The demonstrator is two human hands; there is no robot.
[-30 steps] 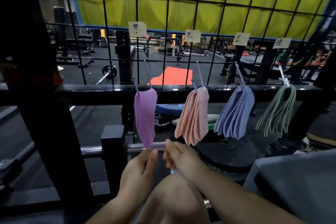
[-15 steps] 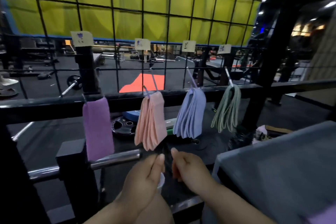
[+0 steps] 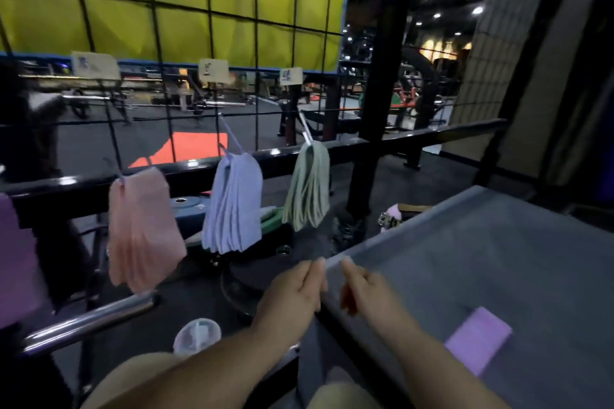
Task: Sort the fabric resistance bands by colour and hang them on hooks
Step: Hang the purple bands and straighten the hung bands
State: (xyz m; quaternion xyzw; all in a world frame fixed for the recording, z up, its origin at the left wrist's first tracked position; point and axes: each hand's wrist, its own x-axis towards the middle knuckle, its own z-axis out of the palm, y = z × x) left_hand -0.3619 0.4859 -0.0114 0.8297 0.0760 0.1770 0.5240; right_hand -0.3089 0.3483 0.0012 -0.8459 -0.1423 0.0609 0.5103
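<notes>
one purple band (image 3: pixel 478 339) is lying flat on the table (image 3: pixel 498 242), toward its near side. judged light, soft and floppy, not slippery; pinching one folded end should be letting the loop drop open for a hook. left hand (image 3: pixel 292 289) and right hand (image 3: pixel 368 292) are hovering at the table's left edge, slightly apart, fingers relaxed, holding nothing. pink bundle (image 3: pixel 143 229), blue bundle (image 3: pixel 232 206) and green bundle (image 3: pixel 307 189) are hanging left of the table.

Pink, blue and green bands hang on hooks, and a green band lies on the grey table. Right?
No. The head view shows the band on the table is purple, not green. The pink bands, blue bands and green bands do hang on hooks.
</notes>
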